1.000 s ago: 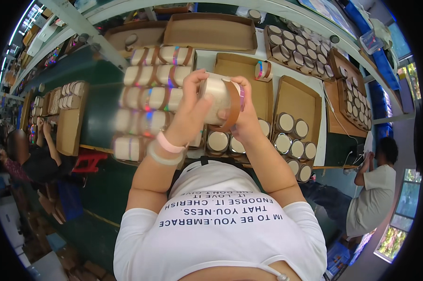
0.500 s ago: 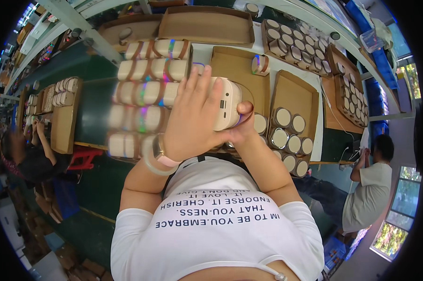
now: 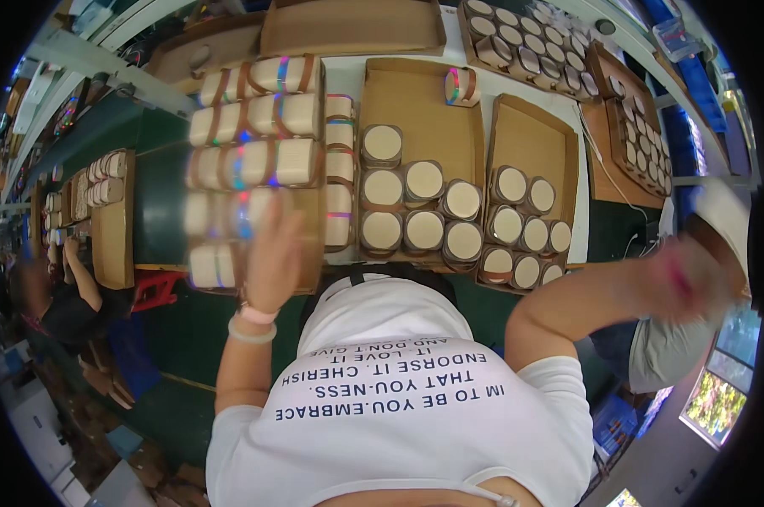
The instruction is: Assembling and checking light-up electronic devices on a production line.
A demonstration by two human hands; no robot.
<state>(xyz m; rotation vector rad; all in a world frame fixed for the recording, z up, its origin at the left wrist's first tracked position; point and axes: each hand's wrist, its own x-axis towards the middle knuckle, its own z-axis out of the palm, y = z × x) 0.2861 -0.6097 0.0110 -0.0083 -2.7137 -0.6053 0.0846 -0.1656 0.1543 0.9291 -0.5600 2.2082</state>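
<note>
My left hand [image 3: 276, 258], smeared by motion, is at the near right part of a tray of cream speakers [image 3: 296, 162] with brown straps and coloured lights. Its fingers look stretched out, with nothing visible in them. Far to the right, my right hand [image 3: 690, 279] is raised and blurred. A cream speaker with a brown band [image 3: 727, 221] is at its fingers and appears held, though the grip itself is smeared.
Cardboard trays of round-faced cream units [image 3: 422, 230] stand before me. A lit speaker [image 3: 462, 86] sits in one tray's far right corner. Full trays [image 3: 530, 51] are at the back right. A co-worker [image 3: 678, 351] is at the right, another [image 3: 69, 296] at the left.
My hands have parted. The right has swung far right, apparently with the speaker; the left has moved left and down to the rows of speakers. The view has shifted slightly.
</note>
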